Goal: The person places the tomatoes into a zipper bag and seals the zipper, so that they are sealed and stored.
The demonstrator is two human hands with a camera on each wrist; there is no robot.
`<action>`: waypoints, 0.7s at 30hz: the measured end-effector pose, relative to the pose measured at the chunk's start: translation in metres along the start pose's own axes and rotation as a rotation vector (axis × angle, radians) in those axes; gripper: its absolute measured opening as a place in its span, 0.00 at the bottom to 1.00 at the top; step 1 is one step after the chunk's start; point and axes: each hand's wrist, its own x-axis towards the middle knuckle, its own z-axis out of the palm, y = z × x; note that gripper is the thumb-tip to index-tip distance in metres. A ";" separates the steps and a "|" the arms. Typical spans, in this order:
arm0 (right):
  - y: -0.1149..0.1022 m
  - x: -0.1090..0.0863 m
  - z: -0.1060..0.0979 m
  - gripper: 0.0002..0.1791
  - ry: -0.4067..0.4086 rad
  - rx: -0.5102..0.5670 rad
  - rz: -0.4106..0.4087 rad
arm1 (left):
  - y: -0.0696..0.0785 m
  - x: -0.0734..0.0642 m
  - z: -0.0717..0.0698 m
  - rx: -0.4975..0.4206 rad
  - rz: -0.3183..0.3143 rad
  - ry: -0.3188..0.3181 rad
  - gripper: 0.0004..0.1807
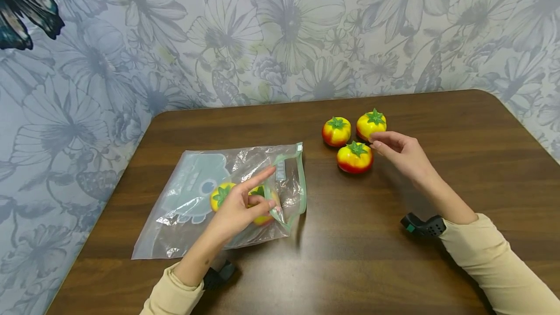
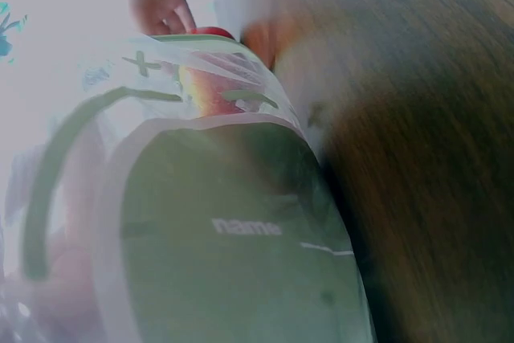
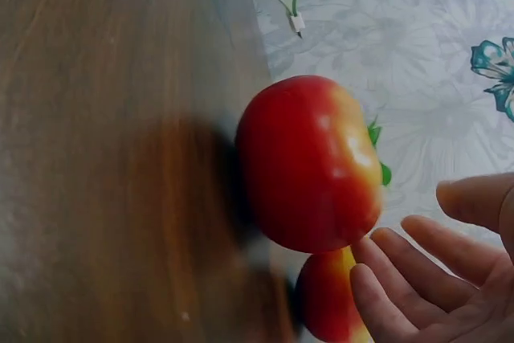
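Observation:
My left hand (image 1: 242,203) lies over a clear zip bag (image 1: 175,237) with a green-edged mouth. Its index finger points straight out, while the thumb and a curled finger hold the bag's upper edge back. Two yellow toy tomatoes with green leafy tops show through the plastic, partly hidden by this hand. Just right of the front red-and-yellow toy tomato (image 1: 351,165) is my right hand (image 1: 404,154), fingers loosely bent and spread, nothing gripped. In the right wrist view its fingertips are close beside that tomato (image 3: 297,166). Two more tomatoes, one left (image 1: 336,132) and one right (image 1: 370,126), sit behind.
Everything lies on a dark brown wooden table (image 1: 341,256) with rounded far corners. Behind it hangs a pale flower-patterned backdrop (image 1: 288,38) with dark butterfly prints. A dark device (image 1: 422,225) is strapped at the right wrist, another (image 1: 218,275) at the left.

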 end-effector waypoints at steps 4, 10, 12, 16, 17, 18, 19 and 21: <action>0.003 0.000 0.000 0.24 -0.053 -0.058 0.021 | -0.001 0.000 0.000 -0.007 0.009 -0.006 0.37; 0.006 0.002 0.000 0.25 -0.104 -0.055 0.022 | -0.001 0.000 -0.001 -0.012 0.023 -0.008 0.37; 0.007 0.003 0.000 0.27 -0.142 -0.038 0.022 | -0.001 0.000 -0.001 -0.014 0.021 -0.007 0.37; 0.010 0.004 0.000 0.29 -0.219 0.004 0.022 | -0.003 -0.001 -0.002 -0.014 0.017 -0.003 0.37; 0.011 0.004 0.000 0.30 -0.236 0.011 0.021 | -0.003 -0.001 -0.002 -0.012 0.019 -0.004 0.37; 0.012 0.004 0.001 0.31 -0.251 0.016 0.016 | -0.003 -0.001 -0.002 -0.012 0.020 -0.005 0.37; 0.013 0.004 0.001 0.32 -0.267 0.020 0.012 | -0.003 -0.001 -0.002 -0.010 0.020 -0.004 0.37; 0.015 0.005 0.001 0.33 -0.295 0.018 0.003 | -0.003 -0.001 -0.002 -0.008 0.023 -0.007 0.37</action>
